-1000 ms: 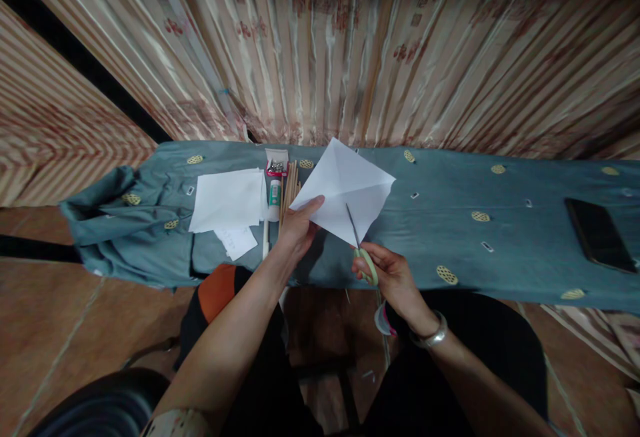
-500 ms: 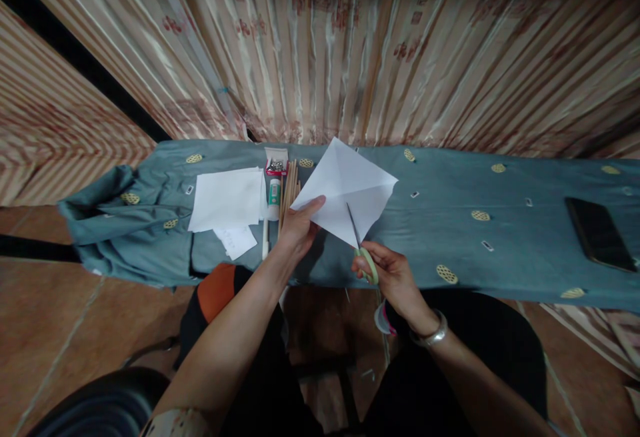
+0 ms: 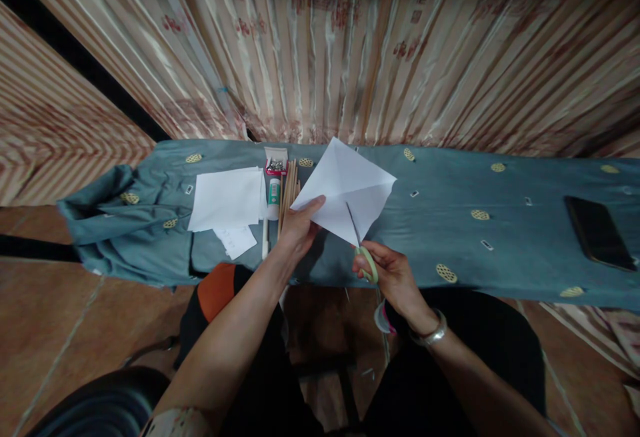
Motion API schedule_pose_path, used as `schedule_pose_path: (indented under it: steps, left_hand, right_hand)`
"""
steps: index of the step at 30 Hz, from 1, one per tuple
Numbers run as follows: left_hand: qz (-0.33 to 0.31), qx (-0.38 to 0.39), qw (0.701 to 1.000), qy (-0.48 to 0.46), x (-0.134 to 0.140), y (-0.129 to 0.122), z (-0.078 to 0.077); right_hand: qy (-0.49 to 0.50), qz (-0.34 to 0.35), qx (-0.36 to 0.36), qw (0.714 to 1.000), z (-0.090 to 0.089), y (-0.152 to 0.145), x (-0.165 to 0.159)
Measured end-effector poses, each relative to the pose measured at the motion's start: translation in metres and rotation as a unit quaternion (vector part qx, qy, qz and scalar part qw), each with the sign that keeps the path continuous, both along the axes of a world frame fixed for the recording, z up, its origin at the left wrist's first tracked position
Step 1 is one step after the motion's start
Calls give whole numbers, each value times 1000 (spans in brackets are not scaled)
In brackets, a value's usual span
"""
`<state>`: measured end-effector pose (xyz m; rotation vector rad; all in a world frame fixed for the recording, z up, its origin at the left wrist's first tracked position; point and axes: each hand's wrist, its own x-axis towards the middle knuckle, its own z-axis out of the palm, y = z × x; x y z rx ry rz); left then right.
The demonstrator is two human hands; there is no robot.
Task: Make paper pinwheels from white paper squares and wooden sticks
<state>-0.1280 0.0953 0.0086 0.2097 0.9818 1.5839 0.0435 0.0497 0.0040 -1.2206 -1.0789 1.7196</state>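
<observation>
A creased white square of paper (image 3: 345,177) is held up over the table's front, one corner toward me. My left hand (image 3: 300,227) pinches its left corner, thumb on top and fingers underneath. My right hand (image 3: 387,269) grips scissors (image 3: 369,264) with pale green handles. Their blades point away from me and lie at the paper's near corner, one blade visible over the sheet. Whether the other blade is beneath the paper is hidden.
Left of the paper lie wooden sticks (image 3: 290,187), a glue stick (image 3: 273,198), a small box of metal pieces (image 3: 276,162), a white pen (image 3: 265,240) and a stack of white paper (image 3: 227,200). A phone (image 3: 600,232) rests on the cloth-covered table (image 3: 450,190) at right.
Almost nothing differs. The paper's right corner has shifted very slightly left; both hands and the scissors keep nearly the same place.
</observation>
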Motion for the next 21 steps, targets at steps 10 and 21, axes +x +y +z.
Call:
schedule_pose_path:
  steps: [10,21]
  left_hand:
    - [18,-8,1000,23,-3,2,2]
    - [70,21,995,69,-25,7,9]
  right_hand:
    - [-3,71,31,997,5,-1,3]
    - [19,223,13,975,26,16,66]
